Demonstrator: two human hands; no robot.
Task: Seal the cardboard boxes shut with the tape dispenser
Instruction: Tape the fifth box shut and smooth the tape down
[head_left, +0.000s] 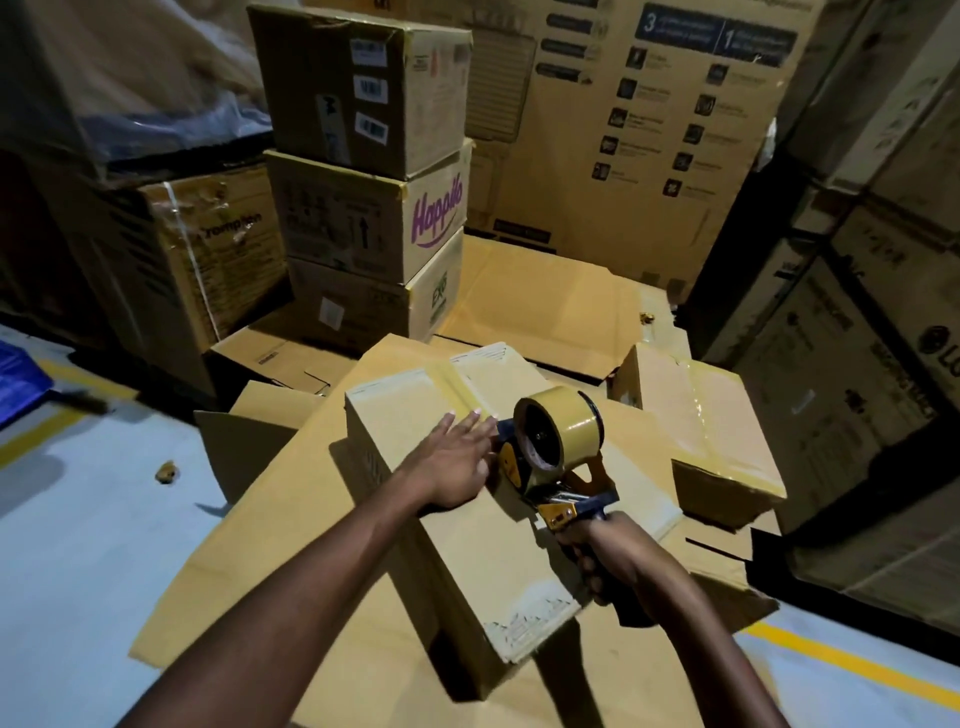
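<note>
Tape dispenser (556, 447) points away-left along the box (467, 551) — right grip (608, 556) clenched round its handle, left grip (457, 462) flat.

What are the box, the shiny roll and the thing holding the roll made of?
The box looks like brown cardboard: dull, not shiny, and worn at its near corner. The roll looks like plastic tape, glossy, because light glints off it. The dispenser seems to be painted metal or hard plastic, orange and blue, with a bare shiny metal piece low down; the picture cannot settle which.
</note>
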